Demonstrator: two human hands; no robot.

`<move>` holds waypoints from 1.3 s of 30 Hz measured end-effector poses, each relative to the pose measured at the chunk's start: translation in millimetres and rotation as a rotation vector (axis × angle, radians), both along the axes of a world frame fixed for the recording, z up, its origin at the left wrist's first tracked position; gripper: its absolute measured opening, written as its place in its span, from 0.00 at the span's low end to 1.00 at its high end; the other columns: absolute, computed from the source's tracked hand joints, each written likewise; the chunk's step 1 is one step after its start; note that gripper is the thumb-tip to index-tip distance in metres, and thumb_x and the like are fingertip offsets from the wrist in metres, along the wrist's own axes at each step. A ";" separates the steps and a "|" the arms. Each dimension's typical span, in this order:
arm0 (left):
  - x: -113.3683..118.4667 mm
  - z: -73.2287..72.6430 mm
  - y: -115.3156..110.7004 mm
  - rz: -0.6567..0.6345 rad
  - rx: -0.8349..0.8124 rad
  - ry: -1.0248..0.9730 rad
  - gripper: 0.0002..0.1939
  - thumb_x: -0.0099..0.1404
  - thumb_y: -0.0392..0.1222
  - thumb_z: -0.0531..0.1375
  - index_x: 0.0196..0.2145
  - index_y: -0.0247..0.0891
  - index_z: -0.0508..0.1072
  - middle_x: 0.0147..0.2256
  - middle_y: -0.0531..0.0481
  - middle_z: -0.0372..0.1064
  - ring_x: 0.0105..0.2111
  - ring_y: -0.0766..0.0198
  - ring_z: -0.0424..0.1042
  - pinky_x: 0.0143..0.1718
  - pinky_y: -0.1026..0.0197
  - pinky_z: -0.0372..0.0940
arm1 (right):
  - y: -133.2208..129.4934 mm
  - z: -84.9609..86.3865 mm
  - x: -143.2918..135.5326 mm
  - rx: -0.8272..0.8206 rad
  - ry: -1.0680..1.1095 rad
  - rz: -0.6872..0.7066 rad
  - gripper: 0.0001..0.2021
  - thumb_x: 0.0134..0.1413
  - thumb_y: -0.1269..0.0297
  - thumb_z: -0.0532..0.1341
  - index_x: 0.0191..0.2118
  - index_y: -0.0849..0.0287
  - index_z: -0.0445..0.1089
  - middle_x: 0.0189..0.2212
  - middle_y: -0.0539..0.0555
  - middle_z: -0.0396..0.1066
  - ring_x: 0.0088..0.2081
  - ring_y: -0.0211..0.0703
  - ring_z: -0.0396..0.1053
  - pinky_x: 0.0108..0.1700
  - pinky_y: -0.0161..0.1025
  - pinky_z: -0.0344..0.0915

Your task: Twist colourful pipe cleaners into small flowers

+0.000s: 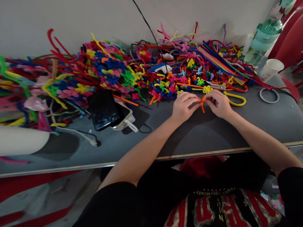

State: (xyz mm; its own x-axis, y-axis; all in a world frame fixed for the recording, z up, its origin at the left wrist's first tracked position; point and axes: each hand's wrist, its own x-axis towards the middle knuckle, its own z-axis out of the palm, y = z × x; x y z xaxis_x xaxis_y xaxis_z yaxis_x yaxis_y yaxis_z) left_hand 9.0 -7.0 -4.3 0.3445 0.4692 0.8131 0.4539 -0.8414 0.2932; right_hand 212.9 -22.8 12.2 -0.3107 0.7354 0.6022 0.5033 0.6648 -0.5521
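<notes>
We pinch an orange stem (pixel 202 104) betw. both hands, left (pixel 183 106) & right (pixel 220 103), at the table's (pixel 213 132) far right, near the flower pile (pixel 170 85).

Looks like a small craft workshop, the home-business kind: a grey desk (pixel 213 135) pushed against a plain wall is buried under heaps of bright pipe cleaners (pixel 220 61) and finished pipe-cleaner flowers (pixel 113 71), with scissors (pixel 216 85) and a tape roll (pixel 269 95) left out.

Grey table (pixel 213 135): pipe-cleaner heap (pixel 132 69), black phone (pixel 103 110), paper cup (pixel 272 68), tape ring (pixel 269 95), green bottle (pixel 262 39).
</notes>
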 end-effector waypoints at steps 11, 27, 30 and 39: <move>1.8 -2.2 0.0 -0.075 -0.337 -0.095 0.16 0.67 0.56 0.62 0.32 0.39 0.77 0.39 0.47 0.75 0.42 0.60 0.73 0.40 0.57 0.67 | -0.8 -2.1 -2.3 0.047 -0.052 0.080 0.07 0.65 0.68 0.56 0.38 0.58 0.72 0.34 0.55 0.72 0.33 0.39 0.69 0.36 0.37 0.67; 10.5 -4.9 -9.6 -0.151 -0.830 -0.370 0.22 0.63 0.56 0.65 0.49 0.39 0.77 0.37 0.48 0.79 0.31 0.65 0.76 0.30 0.65 0.69 | -4.1 0.8 -2.7 0.213 0.049 0.012 0.06 0.63 0.67 0.60 0.38 0.57 0.76 0.34 0.55 0.75 0.34 0.39 0.73 0.36 0.38 0.71; 8.3 -2.3 -10.8 -0.101 -0.731 -0.344 0.15 0.65 0.50 0.64 0.44 0.39 0.79 0.39 0.47 0.80 0.35 0.63 0.78 0.34 0.63 0.71 | -5.2 1.5 -3.3 0.188 0.048 0.053 0.06 0.62 0.65 0.61 0.39 0.58 0.76 0.34 0.55 0.75 0.33 0.38 0.72 0.36 0.36 0.71; 9.1 -9.8 -9.3 -0.036 -0.597 -0.298 0.16 0.67 0.39 0.60 0.52 0.38 0.71 0.41 0.47 0.79 0.34 0.66 0.78 0.30 0.67 0.69 | -6.1 3.7 -1.6 0.056 -0.017 0.029 0.11 0.64 0.58 0.59 0.38 0.56 0.77 0.34 0.56 0.75 0.33 0.40 0.70 0.36 0.39 0.69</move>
